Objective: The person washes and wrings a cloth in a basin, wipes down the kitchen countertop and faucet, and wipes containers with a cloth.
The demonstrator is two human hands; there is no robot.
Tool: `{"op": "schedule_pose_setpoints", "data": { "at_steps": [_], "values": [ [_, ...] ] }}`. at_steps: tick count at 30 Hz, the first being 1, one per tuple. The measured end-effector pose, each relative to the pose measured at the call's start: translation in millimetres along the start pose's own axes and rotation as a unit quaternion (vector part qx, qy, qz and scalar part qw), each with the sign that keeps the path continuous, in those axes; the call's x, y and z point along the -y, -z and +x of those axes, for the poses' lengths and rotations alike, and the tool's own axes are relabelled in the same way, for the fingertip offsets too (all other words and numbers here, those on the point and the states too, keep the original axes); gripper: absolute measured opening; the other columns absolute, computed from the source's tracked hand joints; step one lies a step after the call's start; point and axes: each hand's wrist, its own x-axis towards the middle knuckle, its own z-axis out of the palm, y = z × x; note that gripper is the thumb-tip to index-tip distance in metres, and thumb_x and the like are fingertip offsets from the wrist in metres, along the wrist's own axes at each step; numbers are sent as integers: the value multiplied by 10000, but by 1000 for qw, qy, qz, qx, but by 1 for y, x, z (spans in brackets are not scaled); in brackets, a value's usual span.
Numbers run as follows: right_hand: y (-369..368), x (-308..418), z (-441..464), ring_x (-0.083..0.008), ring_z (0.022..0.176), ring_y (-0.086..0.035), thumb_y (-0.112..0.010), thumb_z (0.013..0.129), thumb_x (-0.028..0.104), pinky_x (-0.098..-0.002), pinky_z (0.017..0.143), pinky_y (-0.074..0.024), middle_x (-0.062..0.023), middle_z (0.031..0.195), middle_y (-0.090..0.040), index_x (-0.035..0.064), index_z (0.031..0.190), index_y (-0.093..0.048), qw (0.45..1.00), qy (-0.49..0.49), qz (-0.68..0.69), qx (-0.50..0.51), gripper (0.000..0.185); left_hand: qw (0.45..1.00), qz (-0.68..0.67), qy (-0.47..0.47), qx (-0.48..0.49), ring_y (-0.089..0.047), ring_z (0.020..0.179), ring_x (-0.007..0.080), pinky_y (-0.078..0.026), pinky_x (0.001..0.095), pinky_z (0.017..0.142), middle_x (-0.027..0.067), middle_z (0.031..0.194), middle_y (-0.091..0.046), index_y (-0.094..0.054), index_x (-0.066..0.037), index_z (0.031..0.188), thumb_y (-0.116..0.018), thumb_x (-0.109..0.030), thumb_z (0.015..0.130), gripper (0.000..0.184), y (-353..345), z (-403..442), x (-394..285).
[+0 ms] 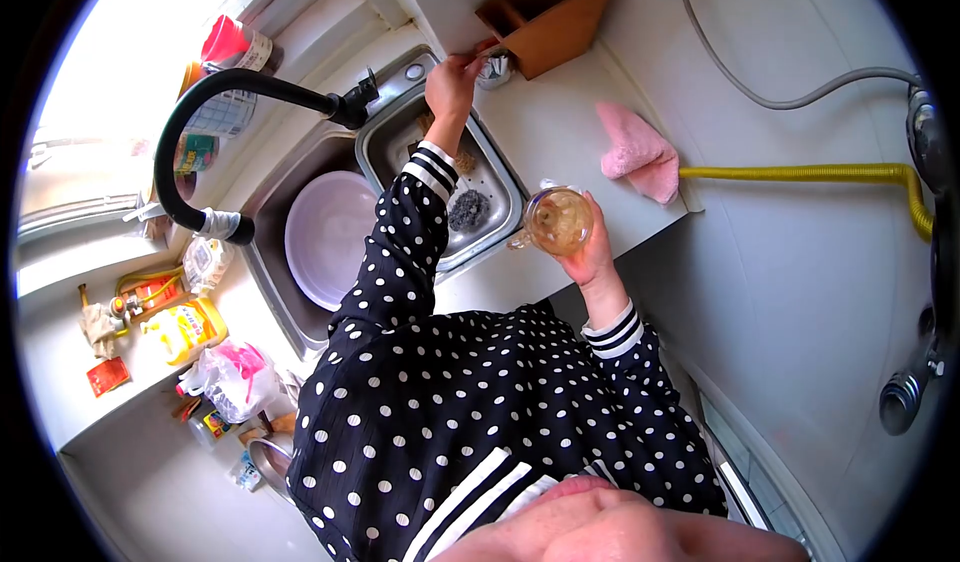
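My right hand is wrapped round a clear glass mug over the counter's front edge, to the right of the sink. The mug has brownish marks inside, and its handle points toward the sink. My left hand reaches over the small sink basin to its far corner. Its fingers are closed beside a small silvery container; a thin reddish thing shows at the fingertips, too small to name. A dark grey scouring pad lies in the small basin.
A lilac washbasin sits in the larger sink, under a black curved faucet. A brown wooden box and pink cloth rest on the counter. A yellow hose runs along the right wall. Bags crowd the left side.
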Motion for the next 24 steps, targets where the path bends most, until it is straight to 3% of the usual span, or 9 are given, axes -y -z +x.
{"op": "schedule_pose_setpoints", "data": {
  "at_steps": [6, 9, 12, 14, 16, 18, 20, 22, 24],
  "values": [
    [-3, -3, 4, -242, 1011, -534, -355, 882, 453, -418, 867, -438, -96, 1102, -549, 68, 1165, -475, 1000, -14, 11, 2, 493, 999, -32, -17, 0, -619, 732, 266, -471, 339, 626, 122, 766, -643, -650, -39, 864, -667, -418, 697, 415, 3, -4, 2],
    [0, -3, 9, -241, 1009, -533, -348, 881, 466, -420, 849, -448, -88, 1104, -548, 84, 1162, -480, 1000, -20, 17, 7, 492, 999, -42, -19, -28, -619, 685, 229, -467, 309, 618, 123, 763, -646, -639, -10, 871, -656, -395, 728, 411, 7, -10, 11],
    [-7, -5, 9, -236, 1000, -534, -343, 880, 477, -413, 829, -457, -80, 1092, -551, 95, 1151, -488, 1000, -21, 16, -15, 491, 969, -234, -43, 72, -580, 651, 143, -450, 259, 602, 89, 751, -636, -620, 12, 894, -623, -327, 787, 355, 39, -48, -3],
    [-16, -6, 12, -232, 991, -536, -342, 879, 484, -406, 818, -460, -77, 1080, -554, 96, 1142, -493, 1000, -19, 4, -15, 493, 920, -358, -28, 156, -522, 676, 72, -427, 220, 597, 24, 726, -580, -582, -3, 846, -570, -203, 839, 200, 70, -96, -14],
    [-21, -9, 17, -226, 982, -537, -339, 880, 488, -394, 811, -461, -74, 1070, -556, 97, 1132, -499, 1000, -27, -8, -12, 492, 949, -265, -63, 158, -534, 678, 129, -431, 261, 620, 59, 740, -575, -555, 1, 832, -622, -167, 779, 188, 94, -148, -14],
    [-32, -13, 19, -224, 986, -535, -337, 882, 483, -385, 817, -459, -75, 1072, -555, 96, 1129, -501, 999, -41, -26, -5, 487, 956, -171, -206, 123, -528, 762, 180, -425, 282, 659, 104, 786, -530, -521, -4, 790, -627, -149, 758, 182, 108, -182, -17],
    [-43, -21, 22, -220, 992, -534, -340, 885, 473, -389, 825, -456, -73, 1079, -552, 92, 1129, -498, 998, -52, -34, 8, 480, 972, -183, -128, 70, -509, 763, 196, -422, 296, 669, 103, 810, -514, -501, -6, 806, -591, -149, 798, 169, 104, -208, -16],
    [-53, -31, 25, -215, 1004, -529, -346, 887, 464, -390, 840, -447, -70, 1089, -547, 87, 1134, -491, 997, -54, -49, 24, 474, 955, -291, 12, 53, -492, 749, 195, -418, 287, 661, 91, 828, -496, -490, 0, 833, -548, -163, 843, 173, 101, -217, -10],
    [-60, -41, 26, -210, 1020, -522, -355, 887, 456, -391, 864, -434, -67, 1102, -540, 82, 1143, -482, 996, -47, -73, 37, 471, 967, -247, 22, 60, -480, 750, 166, -423, 257, 653, 76, 844, -477, -504, 11, 827, -486, -200, 889, 220, 107, -220, 2]
  ]
}}
